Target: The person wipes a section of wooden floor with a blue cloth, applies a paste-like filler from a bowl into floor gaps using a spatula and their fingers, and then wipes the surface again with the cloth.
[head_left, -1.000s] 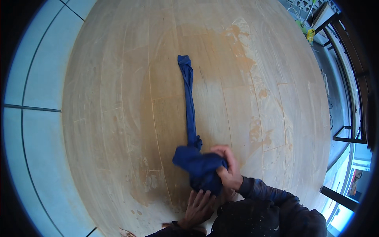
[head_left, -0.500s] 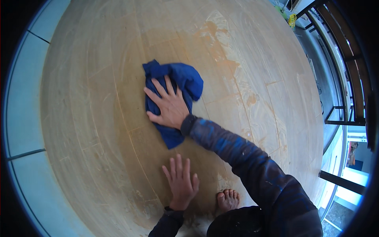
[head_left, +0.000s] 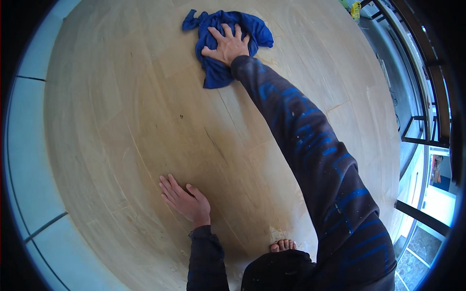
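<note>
A crumpled dark blue cloth (head_left: 217, 72) lies at the far side of the wood-plank floor (head_left: 116, 121). My right hand (head_left: 232, 46) presses flat on top of it, fingers spread, with the arm stretched far out. Parts of the cloth bunch up around the hand and hide what is beneath. Nearer to me and to the left, my left hand (head_left: 188, 201) is palm down over the bare planks with its fingers stretched out. It holds nothing; whether it bears weight on the floor I cannot tell.
Pale tiles (head_left: 34, 160) with dark joints border the planks on the left. A dark slatted frame (head_left: 427, 77) stands at the right, a yellow object (head_left: 356, 12) beyond it. My bare foot (head_left: 283, 245) rests close in front. A pale crusty patch (head_left: 277, 234) marks the floor by the toes.
My right hand and the cloth have gone farther away and slightly right. My left hand has shifted up and left, its fingers now turned more leftward. The orange smears are no longer in sight.
</note>
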{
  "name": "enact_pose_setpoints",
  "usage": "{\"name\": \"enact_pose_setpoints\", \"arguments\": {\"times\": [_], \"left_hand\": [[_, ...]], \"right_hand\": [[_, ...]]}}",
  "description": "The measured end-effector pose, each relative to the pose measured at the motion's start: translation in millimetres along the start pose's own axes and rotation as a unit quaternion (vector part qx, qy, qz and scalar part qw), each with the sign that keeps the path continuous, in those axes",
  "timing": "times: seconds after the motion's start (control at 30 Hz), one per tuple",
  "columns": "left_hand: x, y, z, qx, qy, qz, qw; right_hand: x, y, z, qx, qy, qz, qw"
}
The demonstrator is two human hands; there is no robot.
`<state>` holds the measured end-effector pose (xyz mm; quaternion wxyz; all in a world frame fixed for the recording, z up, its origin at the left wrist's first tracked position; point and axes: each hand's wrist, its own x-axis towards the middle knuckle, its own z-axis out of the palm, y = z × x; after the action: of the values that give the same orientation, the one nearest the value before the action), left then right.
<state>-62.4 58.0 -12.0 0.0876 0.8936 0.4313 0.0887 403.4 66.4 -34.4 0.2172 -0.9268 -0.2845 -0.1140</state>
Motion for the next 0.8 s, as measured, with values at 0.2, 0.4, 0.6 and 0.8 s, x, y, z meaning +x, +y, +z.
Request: {"name": "enact_pose_setpoints", "arguments": {"times": [0.2, 0.4, 0.6, 0.8], "left_hand": [[-2.6, 1.6, -3.5, 0.006, 0.008, -0.006, 1.000], [0.0, 4.5, -3.2, 0.011, 0.024, -0.001, 1.000], [-2.5, 2.1, 4.2, 0.014, 0.024, 0.003, 1.000], [-3.1, -3.6, 5.5, 0.022, 0.044, 0.008, 0.999]], "right_hand": [[-99.8, 22.8, -67.4, -0.040, -0.021, -0.003, 0.999], [-243.5, 47.4, -153.2, -0.076, -0.069, 0.037, 0.994], [-440.5, 47.1, -247.7, -0.081, -0.160, 0.142, 0.973], [-673.6, 21.7, -350.2, -0.070, -0.216, 0.282, 0.932]]}}
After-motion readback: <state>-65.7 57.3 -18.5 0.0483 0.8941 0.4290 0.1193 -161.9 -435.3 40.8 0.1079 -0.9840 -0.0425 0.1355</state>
